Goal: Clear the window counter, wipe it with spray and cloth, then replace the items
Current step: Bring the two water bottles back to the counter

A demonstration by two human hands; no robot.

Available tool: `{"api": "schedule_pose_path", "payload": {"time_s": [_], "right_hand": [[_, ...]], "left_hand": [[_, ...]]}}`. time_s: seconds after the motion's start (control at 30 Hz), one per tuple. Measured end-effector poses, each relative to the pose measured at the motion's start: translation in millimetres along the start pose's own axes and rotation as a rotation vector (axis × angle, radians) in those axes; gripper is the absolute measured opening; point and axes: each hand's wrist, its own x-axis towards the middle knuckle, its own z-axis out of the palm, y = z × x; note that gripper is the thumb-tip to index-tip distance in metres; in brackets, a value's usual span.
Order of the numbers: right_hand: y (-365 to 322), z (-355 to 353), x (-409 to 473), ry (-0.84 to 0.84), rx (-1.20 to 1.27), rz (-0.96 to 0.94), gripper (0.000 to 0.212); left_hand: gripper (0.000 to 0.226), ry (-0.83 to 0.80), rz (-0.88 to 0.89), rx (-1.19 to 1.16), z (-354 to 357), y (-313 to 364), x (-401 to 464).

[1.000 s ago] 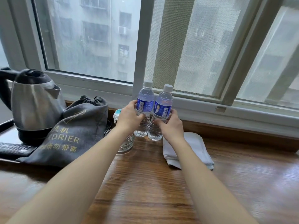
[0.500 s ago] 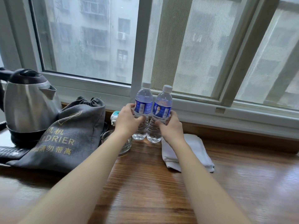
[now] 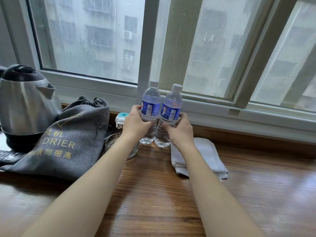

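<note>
Two clear water bottles with blue labels and white caps stand upright side by side on the wooden counter (image 3: pixel 153 194), close to the window frame. My left hand (image 3: pixel 135 124) grips the left bottle (image 3: pixel 151 100) around its label. My right hand (image 3: pixel 179 130) grips the right bottle (image 3: pixel 172 101) the same way. A folded white cloth (image 3: pixel 206 154) lies flat on the counter just right of the bottles, partly under my right forearm.
A grey drawstring hairdryer bag (image 3: pixel 68 139) leans at the left, with a steel kettle (image 3: pixel 24 103) behind it and a dark remote (image 3: pixel 8 156) beside it. A glass ashtray (image 3: pixel 112 142) and a white-teal plug (image 3: pixel 120 119) sit behind my left wrist. The window sill (image 3: pixel 239 120) runs along the back.
Both hands stay on the bottles; the bottles have barely shifted. The view has drifted slightly to the right and down.
</note>
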Motion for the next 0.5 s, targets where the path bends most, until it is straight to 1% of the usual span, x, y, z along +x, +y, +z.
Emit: {"api": "schedule_pose_path", "payload": {"time_s": [0.17, 0.33, 0.4, 0.5], "right_hand": [[-0.4, 5.4, 0.9, 0.006, -0.008, -0.005, 0.055], [1.6, 3.2, -1.9, -0.059, -0.002, 0.067, 0.053], [1.0, 1.6, -1.5, -0.048, -0.033, 0.075, 0.052], [-0.1, 2.3, -0.4, -0.018, -0.091, 0.071, 0.054]], "left_hand": [[0.067, -0.014, -0.008, 0.006, 4.5, -1.7, 2.8], [0.075, -0.028, -0.023, 0.019, 3.8, -4.0, 4.8], [0.077, -0.021, -0.010, 0.041, 3.5, -5.1, 5.7], [0.074, -0.042, 0.008, 0.056, 2.8, -4.0, 6.8]]}}
